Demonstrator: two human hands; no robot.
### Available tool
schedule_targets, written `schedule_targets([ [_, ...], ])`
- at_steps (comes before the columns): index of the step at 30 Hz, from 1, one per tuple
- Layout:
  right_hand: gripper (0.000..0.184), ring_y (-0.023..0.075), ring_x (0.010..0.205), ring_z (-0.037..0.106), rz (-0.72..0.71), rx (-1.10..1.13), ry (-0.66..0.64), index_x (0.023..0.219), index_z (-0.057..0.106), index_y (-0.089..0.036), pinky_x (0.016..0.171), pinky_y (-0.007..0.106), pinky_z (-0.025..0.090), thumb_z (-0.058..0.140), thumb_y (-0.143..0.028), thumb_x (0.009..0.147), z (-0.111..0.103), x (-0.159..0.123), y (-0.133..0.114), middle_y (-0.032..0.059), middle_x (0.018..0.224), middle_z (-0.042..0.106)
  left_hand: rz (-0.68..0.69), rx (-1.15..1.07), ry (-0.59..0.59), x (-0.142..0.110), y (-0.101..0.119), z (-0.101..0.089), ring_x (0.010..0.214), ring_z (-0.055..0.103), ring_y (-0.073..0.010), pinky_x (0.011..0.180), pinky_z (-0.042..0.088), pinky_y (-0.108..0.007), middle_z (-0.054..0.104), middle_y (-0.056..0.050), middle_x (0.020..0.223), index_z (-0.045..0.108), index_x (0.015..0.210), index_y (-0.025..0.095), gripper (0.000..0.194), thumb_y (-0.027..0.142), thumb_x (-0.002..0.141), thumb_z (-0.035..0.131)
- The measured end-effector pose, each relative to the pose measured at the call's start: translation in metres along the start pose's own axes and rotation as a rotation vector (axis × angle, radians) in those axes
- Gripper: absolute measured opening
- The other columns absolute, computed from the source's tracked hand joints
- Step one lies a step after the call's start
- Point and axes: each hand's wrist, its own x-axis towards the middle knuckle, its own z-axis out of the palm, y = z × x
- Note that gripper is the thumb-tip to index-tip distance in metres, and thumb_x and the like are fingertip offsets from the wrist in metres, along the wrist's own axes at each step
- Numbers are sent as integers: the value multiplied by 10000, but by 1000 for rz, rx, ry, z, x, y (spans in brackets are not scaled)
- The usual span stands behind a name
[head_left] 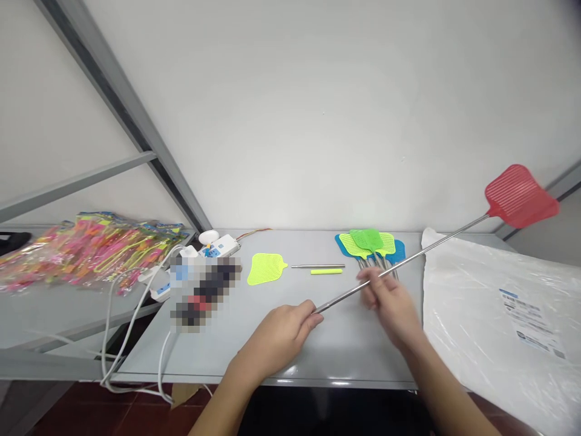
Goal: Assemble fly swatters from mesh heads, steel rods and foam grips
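Observation:
A fly swatter [517,197] with a red head and a long metal rod slants up to the right above the table. My left hand [288,330] is closed round the lower end of its rod. Farther along the rod, the fingers of my right hand [393,300] are closed on it. Behind my right hand lies a pile of green, yellow and blue fly swatters [367,239], their rods partly hidden. To the left on the table are a loose yellow swatter head [267,268], a thin metal rod [318,266] and a short yellow tube [327,272].
A white plastic bag [481,321] with a label covers the table's right end. Power strips [222,245] with white cables [109,327] and a blurred-out item lie on the left. Plastic-wrapped colourful packs [100,248] fill the left shelf. A wall stands behind.

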Motion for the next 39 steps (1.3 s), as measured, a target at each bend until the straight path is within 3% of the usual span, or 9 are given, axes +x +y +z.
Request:
schedule_targets([
  [3,312,76,478,377,17,-75,-72,834,635,-184,474,232,269,567,-482,903,5,-5,8,-52,492,408,1,25,4,0,-3,1,630,522,-170,568,254,-256,551,18,672,440,765,228,346,450,1001,317],
  [8,294,52,447,270,-139,140,216,760,617,-172,457,205,270,640,-446,865,-26,14,-22,-88,481,278,-31,84,3,-8,-26,-3,646,538,-176,581,263,-253,568,16,684,432,750,225,354,441,1002,308],
  [18,266,53,452,250,-225,231,299,762,618,-154,453,183,299,671,-399,853,-36,15,-40,-93,478,270,-49,144,103,-20,-49,-10,696,546,-171,614,271,-256,583,33,731,446,757,228,351,447,1002,322],
  [23,256,56,451,268,-218,223,258,802,620,-179,459,197,288,654,-426,859,-21,12,-27,-93,484,281,-33,197,148,-19,-46,-8,695,553,-179,609,261,-265,584,22,726,450,753,225,362,442,1007,312],
  [28,317,86,480,378,-5,-47,-2,832,644,-183,486,241,286,573,-485,896,-2,-4,4,-49,470,408,19,230,146,-12,-34,0,656,538,-174,587,250,-267,582,26,703,437,743,225,377,433,1017,284],
  [31,329,90,483,364,-39,-114,28,820,648,-184,488,257,263,557,-489,904,-6,-9,5,-41,465,413,32,245,128,-13,-31,3,639,536,-171,575,243,-268,587,33,694,434,748,227,372,430,1020,282],
  [39,316,87,478,330,-29,-21,153,792,647,-183,489,258,271,578,-473,897,-7,-8,-4,-56,454,353,22,252,114,-20,-33,2,634,548,-173,569,250,-266,593,39,687,451,764,234,368,440,1020,285],
])
